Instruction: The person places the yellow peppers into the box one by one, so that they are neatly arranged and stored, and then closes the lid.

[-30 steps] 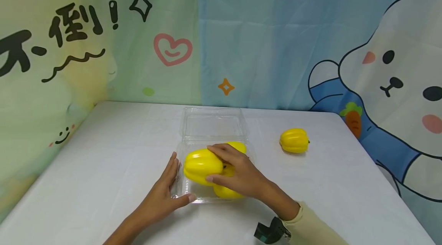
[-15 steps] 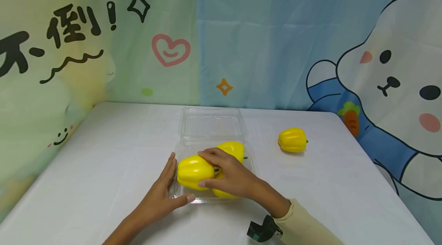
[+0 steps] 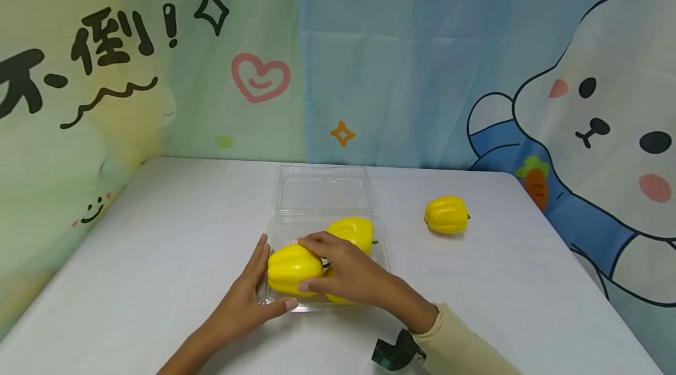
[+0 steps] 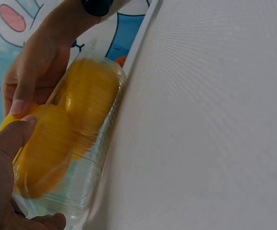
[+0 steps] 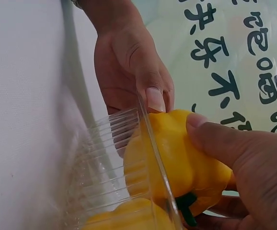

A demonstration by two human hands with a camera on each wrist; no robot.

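A clear plastic clamshell box (image 3: 324,190) lies open on the white table (image 3: 158,246), lid flat behind the tray. My right hand (image 3: 343,272) grips a yellow bell pepper (image 3: 293,269) at the tray's front left corner (image 5: 177,158). Two more yellow peppers lie in the tray: one behind (image 3: 351,229), one mostly hidden under my right hand (image 3: 334,298). My left hand (image 3: 253,293) holds the tray's front left corner, thumb along the front rim and fingers up the left wall (image 4: 14,139). The tray wall (image 4: 95,143) shows yellow peppers through it.
A further yellow pepper (image 3: 446,214) lies loose on the table to the right of the box. A cartoon-printed backdrop (image 3: 369,58) stands along the table's far and left edges. A black wrist mount (image 3: 393,352) sits on my right forearm.
My right hand has carried the pepper leftward and down into the tray's front left corner. My left hand has stayed on the tray corner.
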